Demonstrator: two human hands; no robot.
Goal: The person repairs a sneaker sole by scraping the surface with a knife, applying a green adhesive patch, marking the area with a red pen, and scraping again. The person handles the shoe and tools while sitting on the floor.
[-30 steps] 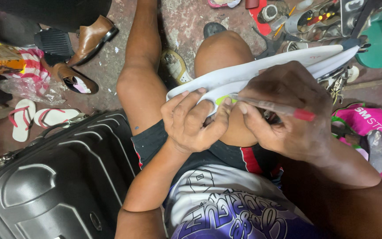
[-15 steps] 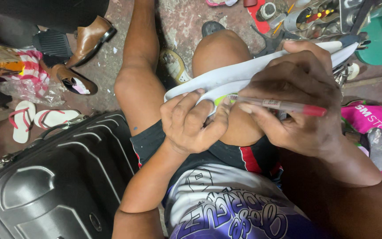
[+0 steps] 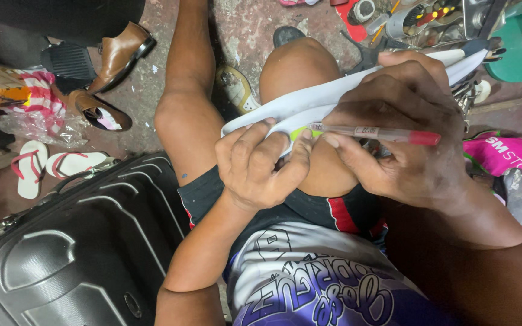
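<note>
White shoe sole (image 3: 333, 99) across the raised knee, pinched at its near-left end by left hand (image 3: 258, 166), grip closed. Right hand (image 3: 406, 133) curled over it, fingers tight around red-capped pen (image 3: 373, 131). Black suitcase (image 3: 74, 253) near left; brown shoes (image 3: 113, 72) far left.

The right hand (image 3: 406, 133) sits higher on the white shoe sole (image 3: 333, 99) than a second ago. Its fingers now curl over the top edge. The red pen (image 3: 376, 133) lies flatter and shows more. The left hand (image 3: 258, 163) hardly moves.
</note>
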